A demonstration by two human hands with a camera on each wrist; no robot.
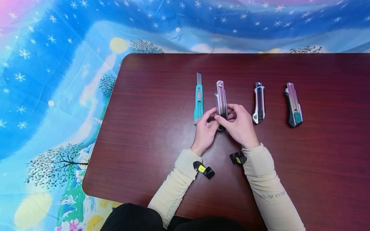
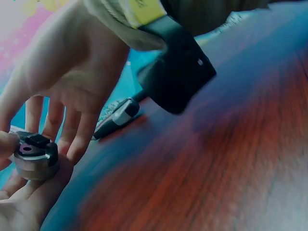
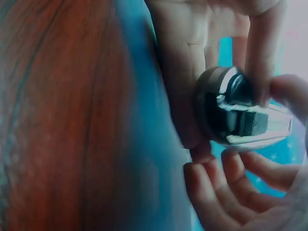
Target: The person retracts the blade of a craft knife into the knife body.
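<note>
In the head view, both hands hold a box cutter (image 1: 221,99) with a silver-and-dark body, its front end pointing away from me. My right hand (image 1: 240,125) grips its lower part, thumb across the near face and fingers around the right side. At the left side, my left hand (image 1: 204,130) pinches it with thumb and fingers. Both wrist views look at the rounded butt end of the box cutter (image 2: 36,161), framed by fingers of both hands. A teal box cutter (image 1: 198,102) with its blade out lies just beyond the left hand.
Right of the hands lie a silver-and-black box cutter (image 1: 259,102) and a black-and-silver one with a green slider (image 1: 294,106). The dark red-brown wooden table (image 1: 138,128) has a rounded left edge. Patterned blue cloth (image 1: 69,73) surrounds it at the back and left.
</note>
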